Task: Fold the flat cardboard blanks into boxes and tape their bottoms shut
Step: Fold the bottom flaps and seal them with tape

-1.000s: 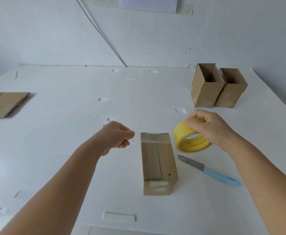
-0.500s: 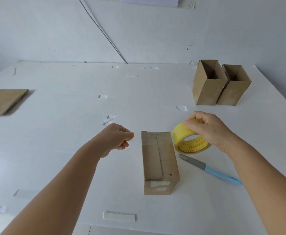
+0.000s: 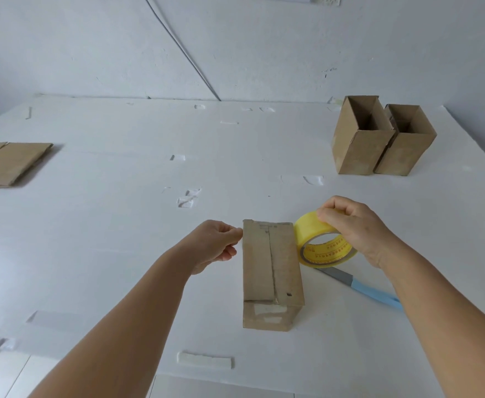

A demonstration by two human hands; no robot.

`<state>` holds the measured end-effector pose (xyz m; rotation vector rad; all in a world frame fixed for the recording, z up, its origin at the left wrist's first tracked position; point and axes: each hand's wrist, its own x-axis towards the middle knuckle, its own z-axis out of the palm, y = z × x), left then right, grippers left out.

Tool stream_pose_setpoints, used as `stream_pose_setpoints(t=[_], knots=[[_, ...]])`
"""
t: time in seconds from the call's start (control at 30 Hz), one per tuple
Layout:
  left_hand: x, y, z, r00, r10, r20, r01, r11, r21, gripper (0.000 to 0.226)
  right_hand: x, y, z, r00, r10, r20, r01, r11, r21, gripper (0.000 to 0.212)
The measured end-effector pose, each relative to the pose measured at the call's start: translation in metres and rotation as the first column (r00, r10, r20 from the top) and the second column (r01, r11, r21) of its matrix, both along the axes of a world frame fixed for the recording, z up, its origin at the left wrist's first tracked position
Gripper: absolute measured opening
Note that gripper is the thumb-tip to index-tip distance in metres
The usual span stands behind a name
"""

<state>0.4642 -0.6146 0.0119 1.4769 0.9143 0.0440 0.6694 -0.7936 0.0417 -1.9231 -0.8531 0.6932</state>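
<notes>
White bench (image 3: 120, 254): three folded boxes (image 3: 270, 268), one flat blank (image 3: 8, 162). Right hand (image 3: 359, 228) grips tape roll (image 3: 319, 245); left hand (image 3: 215, 242) pinches tape end, apparently.

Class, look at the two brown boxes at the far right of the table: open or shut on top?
Open: both boxes stand upright, showing dark interiors.

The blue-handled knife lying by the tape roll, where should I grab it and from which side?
Take the knife by its blue handle, the end nearer the person and to the right. It lies flat on the table, its grey blade running up-left under the tape roll that the right hand grips. Coming from above at the right probably keeps fingers off the blade.
</notes>
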Motion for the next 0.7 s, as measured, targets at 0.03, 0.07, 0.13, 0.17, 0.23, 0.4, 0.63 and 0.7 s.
stream_pose_setpoints(t=[0.03,0.07,0.13,0.17,0.23,0.4,0.63,0.7], knots=[[0.0,-0.001,-0.001,1.0,0.009,-0.001,-0.009,1.0,-0.017,0.028,0.0,0.0,0.0,1.0,-0.003,0.005,0.003,1.0,0.002,0.016],[-0.001,-0.002,-0.001,1.0,0.023,-0.014,-0.024,0.999,-0.025,0.033,-0.001,0.001,0.0,1.0,-0.008,0.006,0.008,1.0,0.005,0.015],[-0.001,-0.006,-0.003,0.995,0.063,-0.083,-0.062,0.998,0.02,0.04,-0.002,0.001,-0.001,1.0,-0.018,0.006,0.018,1.0,0.011,0.014],[-0.003,-0.009,-0.005,0.988,0.088,-0.131,-0.08,0.995,0.065,0.041,-0.003,0.001,-0.001,1.0,-0.019,0.005,0.019,1.0,0.015,0.014],[-0.004,-0.014,-0.005,0.977,0.15,-0.152,-0.127,0.981,0.149,0.036,-0.004,0.001,0.0,1.0,-0.022,0.001,0.022,1.0,0.021,0.014],[0.001,-0.028,0.016,0.971,0.191,0.144,-0.203,0.976,0.075,0.04,-0.007,0.002,0.0,0.999,-0.043,0.009,0.043,0.999,0.027,0.014],[0.01,-0.063,0.009,0.98,0.089,0.178,-0.087,0.996,-0.017,0.076,-0.012,0.0,-0.003,0.996,-0.088,-0.004,0.088,0.996,0.028,0.015],[0.009,-0.056,0.013,0.993,0.022,0.114,-0.021,1.0,-0.008,0.061,-0.012,-0.001,-0.003,0.996,-0.086,-0.006,0.086,0.996,0.024,0.016]])
